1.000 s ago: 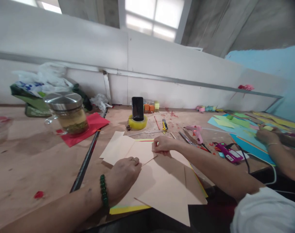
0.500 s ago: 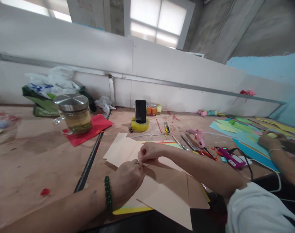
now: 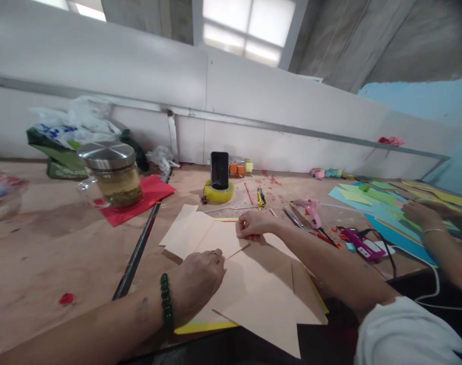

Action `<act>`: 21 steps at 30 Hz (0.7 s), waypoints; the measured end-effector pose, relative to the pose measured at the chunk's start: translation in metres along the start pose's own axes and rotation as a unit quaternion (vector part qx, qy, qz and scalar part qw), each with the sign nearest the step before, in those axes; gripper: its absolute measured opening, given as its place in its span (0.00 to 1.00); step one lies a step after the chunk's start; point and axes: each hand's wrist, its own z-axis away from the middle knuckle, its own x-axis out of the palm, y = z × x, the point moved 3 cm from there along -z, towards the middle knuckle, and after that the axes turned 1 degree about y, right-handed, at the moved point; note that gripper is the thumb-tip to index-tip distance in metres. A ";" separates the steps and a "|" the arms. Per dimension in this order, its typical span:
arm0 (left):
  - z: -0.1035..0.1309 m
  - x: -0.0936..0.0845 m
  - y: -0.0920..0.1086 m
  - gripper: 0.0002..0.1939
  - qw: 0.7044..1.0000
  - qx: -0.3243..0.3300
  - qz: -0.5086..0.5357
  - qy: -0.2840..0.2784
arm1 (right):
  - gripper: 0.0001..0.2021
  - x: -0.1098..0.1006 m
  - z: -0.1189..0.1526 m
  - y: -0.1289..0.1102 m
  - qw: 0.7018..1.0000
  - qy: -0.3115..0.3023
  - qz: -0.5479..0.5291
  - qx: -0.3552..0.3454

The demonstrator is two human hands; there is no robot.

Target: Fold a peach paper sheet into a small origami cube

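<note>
Peach paper sheets (image 3: 261, 304); green-beaded bracelet (image 3: 166, 299); yellow tape roll (image 3: 220, 194).

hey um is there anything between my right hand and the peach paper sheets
Nothing visible is: your right hand is right at the peach paper sheets. The phone stands beyond them and the pink glue gun lies off to the right.

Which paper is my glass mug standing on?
The red paper, left of the pale sheets under your left hand; only it has the glass mug on top.
</note>
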 end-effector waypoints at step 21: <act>0.003 -0.001 0.011 0.15 0.990 0.055 -0.079 -0.105 | 0.05 0.045 0.001 -0.055 0.988 -0.089 0.042 -0.119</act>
